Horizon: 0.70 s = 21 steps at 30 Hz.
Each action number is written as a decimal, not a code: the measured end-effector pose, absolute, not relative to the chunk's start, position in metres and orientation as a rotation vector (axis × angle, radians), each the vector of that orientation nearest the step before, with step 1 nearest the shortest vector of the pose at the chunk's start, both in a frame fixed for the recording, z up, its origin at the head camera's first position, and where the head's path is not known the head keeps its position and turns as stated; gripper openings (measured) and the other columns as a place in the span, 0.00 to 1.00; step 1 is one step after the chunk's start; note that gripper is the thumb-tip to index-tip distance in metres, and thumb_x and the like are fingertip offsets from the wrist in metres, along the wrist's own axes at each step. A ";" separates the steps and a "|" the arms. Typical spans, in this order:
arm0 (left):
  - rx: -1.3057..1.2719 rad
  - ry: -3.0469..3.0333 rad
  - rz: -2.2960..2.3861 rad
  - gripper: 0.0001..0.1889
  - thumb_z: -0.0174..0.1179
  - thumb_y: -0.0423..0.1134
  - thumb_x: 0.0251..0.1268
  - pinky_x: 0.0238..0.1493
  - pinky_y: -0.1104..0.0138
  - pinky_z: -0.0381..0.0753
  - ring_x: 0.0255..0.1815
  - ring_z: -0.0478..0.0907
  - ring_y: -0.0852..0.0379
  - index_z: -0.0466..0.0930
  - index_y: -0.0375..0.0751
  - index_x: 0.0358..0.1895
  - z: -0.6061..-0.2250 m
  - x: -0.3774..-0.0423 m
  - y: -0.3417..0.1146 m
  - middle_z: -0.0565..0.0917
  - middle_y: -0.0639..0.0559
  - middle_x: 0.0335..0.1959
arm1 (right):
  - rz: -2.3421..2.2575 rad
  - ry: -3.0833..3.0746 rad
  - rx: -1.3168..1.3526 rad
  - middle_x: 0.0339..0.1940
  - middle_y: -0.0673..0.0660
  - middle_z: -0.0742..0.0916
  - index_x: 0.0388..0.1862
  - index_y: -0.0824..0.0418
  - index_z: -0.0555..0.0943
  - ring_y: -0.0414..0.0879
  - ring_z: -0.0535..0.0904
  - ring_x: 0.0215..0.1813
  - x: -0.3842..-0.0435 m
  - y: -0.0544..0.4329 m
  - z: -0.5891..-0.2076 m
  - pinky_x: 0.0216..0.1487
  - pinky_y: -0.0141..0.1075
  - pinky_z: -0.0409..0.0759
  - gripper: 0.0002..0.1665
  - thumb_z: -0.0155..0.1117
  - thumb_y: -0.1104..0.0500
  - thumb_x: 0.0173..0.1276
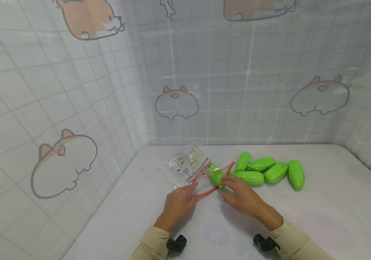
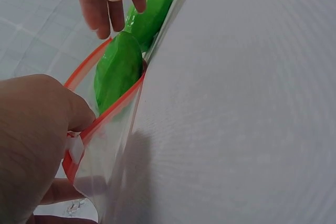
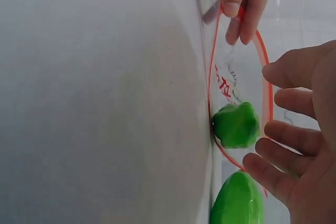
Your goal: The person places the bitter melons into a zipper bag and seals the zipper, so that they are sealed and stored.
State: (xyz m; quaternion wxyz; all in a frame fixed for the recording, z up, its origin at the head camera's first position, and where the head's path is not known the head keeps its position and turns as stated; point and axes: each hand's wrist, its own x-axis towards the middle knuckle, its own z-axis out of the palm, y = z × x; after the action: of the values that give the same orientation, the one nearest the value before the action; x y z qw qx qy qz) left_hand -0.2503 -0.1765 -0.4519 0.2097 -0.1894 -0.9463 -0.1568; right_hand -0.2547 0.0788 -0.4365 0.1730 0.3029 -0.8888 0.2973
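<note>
Toward the table's [image 1: 123, 216] back edge, nearer its left corner than its right, lies a clear bag [image 1: 185, 161], its red rim [image 1: 208, 192] gaping. My left hand [image 1: 179, 203] pinches that rim. One green gourd [image 1: 216, 176] lies in the opening; my right hand [image 1: 246, 199], fingers loosely spread, grips nothing beside it, though whether it touches anything I cannot tell. Five more gourds [image 1: 276, 172] lie toward the back right corner.
</note>
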 end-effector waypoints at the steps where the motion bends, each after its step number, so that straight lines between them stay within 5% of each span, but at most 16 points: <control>1: -0.527 -2.632 -0.433 0.20 0.64 0.45 0.67 0.48 0.55 0.84 0.55 0.84 0.51 0.83 0.47 0.61 -0.452 -0.250 -0.176 0.86 0.50 0.54 | 0.819 -2.527 0.882 0.60 0.63 0.82 0.54 0.64 0.84 0.59 0.76 0.65 -0.254 0.080 -0.436 0.64 0.55 0.73 0.21 0.73 0.62 0.63; 21: -0.553 -2.594 -0.431 0.20 0.65 0.43 0.65 0.41 0.55 0.85 0.50 0.85 0.51 0.84 0.48 0.60 -0.456 -0.254 -0.178 0.87 0.52 0.52 | 0.753 -2.625 0.988 0.69 0.66 0.76 0.55 0.64 0.84 0.61 0.73 0.68 -0.265 0.068 -0.438 0.65 0.54 0.72 0.19 0.70 0.59 0.66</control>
State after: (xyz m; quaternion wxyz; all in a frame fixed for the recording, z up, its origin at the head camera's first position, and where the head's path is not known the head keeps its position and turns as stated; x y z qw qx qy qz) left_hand -0.2539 -0.1776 -0.4559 0.2253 -0.2007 -0.9405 -0.1561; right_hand -0.2651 0.0681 -0.4377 0.1184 0.3379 -0.8975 0.2574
